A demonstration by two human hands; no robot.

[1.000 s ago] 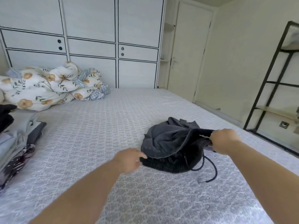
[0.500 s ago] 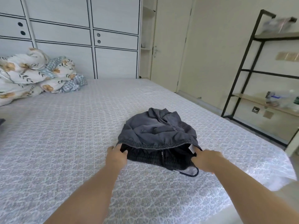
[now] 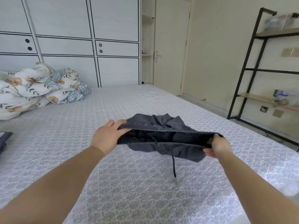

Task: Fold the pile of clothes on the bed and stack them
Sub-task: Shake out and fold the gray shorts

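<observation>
My left hand [image 3: 108, 136] and right hand [image 3: 217, 147] each grip a waistband end of dark grey drawstring shorts [image 3: 161, 135] lifted above the bed [image 3: 145, 191]; their bunched legs could fold crooked.

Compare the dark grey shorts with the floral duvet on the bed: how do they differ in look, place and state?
The dark grey shorts are plain; the floral duvet is white with printed flowers and leaves. The shorts are held at the waistband by the left hand and right hand; the duvet lies untouched, bunched by the wardrobe. Both are crumpled, unfolded fabric.
</observation>
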